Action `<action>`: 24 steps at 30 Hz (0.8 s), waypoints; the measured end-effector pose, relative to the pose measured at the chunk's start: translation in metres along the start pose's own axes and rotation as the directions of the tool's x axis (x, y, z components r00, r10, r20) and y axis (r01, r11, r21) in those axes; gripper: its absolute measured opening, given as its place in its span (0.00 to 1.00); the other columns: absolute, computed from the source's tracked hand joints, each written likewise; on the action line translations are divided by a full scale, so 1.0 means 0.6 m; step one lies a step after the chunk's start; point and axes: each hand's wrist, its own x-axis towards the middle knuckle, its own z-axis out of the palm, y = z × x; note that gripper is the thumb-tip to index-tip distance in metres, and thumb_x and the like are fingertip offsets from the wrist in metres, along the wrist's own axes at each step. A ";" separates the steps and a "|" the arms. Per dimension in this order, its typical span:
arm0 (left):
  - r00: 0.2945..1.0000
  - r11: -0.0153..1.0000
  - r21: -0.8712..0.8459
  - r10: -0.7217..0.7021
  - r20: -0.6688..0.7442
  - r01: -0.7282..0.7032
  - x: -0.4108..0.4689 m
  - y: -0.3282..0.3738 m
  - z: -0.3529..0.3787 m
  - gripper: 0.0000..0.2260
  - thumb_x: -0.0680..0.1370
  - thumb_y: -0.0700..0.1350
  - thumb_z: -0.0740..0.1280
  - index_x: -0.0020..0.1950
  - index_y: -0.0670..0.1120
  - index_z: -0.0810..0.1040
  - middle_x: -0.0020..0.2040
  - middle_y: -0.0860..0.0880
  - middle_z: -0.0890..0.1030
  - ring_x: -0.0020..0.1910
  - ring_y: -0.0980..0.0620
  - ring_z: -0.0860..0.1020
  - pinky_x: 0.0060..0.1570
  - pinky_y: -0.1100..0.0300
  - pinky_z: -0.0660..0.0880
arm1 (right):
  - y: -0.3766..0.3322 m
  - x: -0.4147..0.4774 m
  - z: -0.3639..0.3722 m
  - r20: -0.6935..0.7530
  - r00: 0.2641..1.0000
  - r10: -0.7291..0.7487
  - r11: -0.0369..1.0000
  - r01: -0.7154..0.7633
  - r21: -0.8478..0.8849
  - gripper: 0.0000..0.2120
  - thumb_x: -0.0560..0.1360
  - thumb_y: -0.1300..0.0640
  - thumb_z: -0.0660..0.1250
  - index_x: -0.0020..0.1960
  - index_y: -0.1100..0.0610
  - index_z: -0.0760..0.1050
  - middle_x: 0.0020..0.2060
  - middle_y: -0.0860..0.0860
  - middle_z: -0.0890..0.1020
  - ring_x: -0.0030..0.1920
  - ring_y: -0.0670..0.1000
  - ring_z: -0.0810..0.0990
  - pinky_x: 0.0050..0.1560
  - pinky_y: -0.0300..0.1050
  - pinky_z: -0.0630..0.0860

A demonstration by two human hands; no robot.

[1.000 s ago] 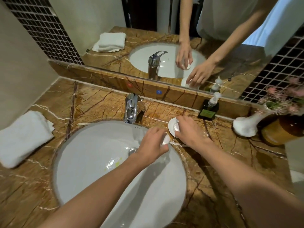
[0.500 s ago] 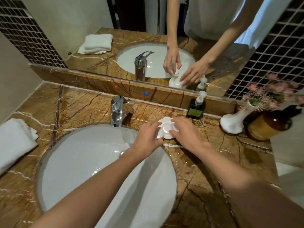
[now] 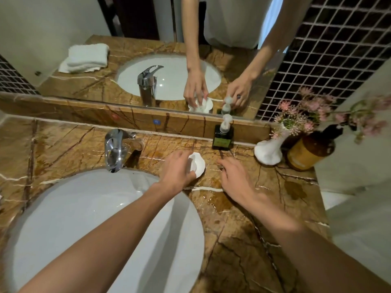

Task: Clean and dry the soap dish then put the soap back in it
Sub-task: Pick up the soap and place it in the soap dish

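Currently the left hand (image 3: 178, 169) is curling its fingers over the white soap dish (image 3: 198, 164), which is sitting on the wet marble bench (image 3: 243, 240) at frame centre, right of the tap (image 3: 114, 150). Soap itself is hidden beneath that hand. Just right, the right hand (image 3: 236, 179) is hovering with fingers apart, gripping nothing.

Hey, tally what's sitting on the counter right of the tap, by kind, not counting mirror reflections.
Soap dish: 1, white, under the left hand
Pump bottles: 2, dark green and amber
Vase with pink flowers: 1
Total: 4
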 end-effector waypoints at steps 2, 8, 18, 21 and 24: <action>1.000 1.000 -0.001 -0.003 0.005 0.003 0.001 -0.002 0.003 0.28 0.71 0.48 0.71 0.69 0.47 0.67 0.66 0.45 0.73 0.65 0.45 0.69 0.65 0.46 0.67 | 0.001 -0.001 0.000 0.000 1.000 0.002 1.000 -0.002 0.005 0.19 0.77 0.65 0.60 0.67 0.57 0.72 0.58 0.52 0.77 0.60 0.52 0.73 0.61 0.48 0.71; 1.000 1.000 -0.016 0.014 0.014 -0.014 -0.001 -0.004 0.006 0.29 0.71 0.48 0.71 0.69 0.47 0.66 0.65 0.45 0.73 0.63 0.46 0.70 0.64 0.48 0.68 | 0.000 0.000 0.004 -0.012 1.000 -0.012 1.000 0.012 0.008 0.18 0.77 0.64 0.60 0.66 0.55 0.73 0.56 0.50 0.77 0.58 0.50 0.74 0.59 0.48 0.73; 0.999 0.999 -0.001 0.035 0.021 -0.035 0.000 -0.007 0.007 0.25 0.72 0.44 0.71 0.68 0.44 0.68 0.64 0.43 0.74 0.62 0.45 0.70 0.63 0.50 0.69 | -0.006 -0.005 0.010 -0.026 0.999 -0.048 0.999 0.048 0.022 0.18 0.76 0.64 0.60 0.65 0.54 0.73 0.55 0.49 0.78 0.56 0.49 0.74 0.57 0.48 0.74; 0.999 0.999 -0.006 0.034 0.011 -0.034 0.000 -0.004 0.008 0.23 0.73 0.43 0.71 0.66 0.44 0.69 0.62 0.43 0.74 0.60 0.45 0.71 0.60 0.52 0.69 | -0.004 -0.007 0.010 -0.021 0.998 -0.052 0.998 0.052 0.023 0.18 0.76 0.64 0.60 0.65 0.55 0.73 0.55 0.50 0.78 0.56 0.49 0.74 0.57 0.47 0.73; 0.999 1.000 -0.019 0.024 0.023 -0.023 0.000 -0.003 0.006 0.24 0.73 0.42 0.70 0.67 0.44 0.69 0.63 0.43 0.74 0.61 0.45 0.71 0.61 0.52 0.69 | -0.002 -0.011 0.012 -0.013 0.999 -0.044 0.999 0.045 0.031 0.18 0.76 0.64 0.60 0.65 0.54 0.73 0.56 0.49 0.77 0.57 0.48 0.74 0.58 0.45 0.71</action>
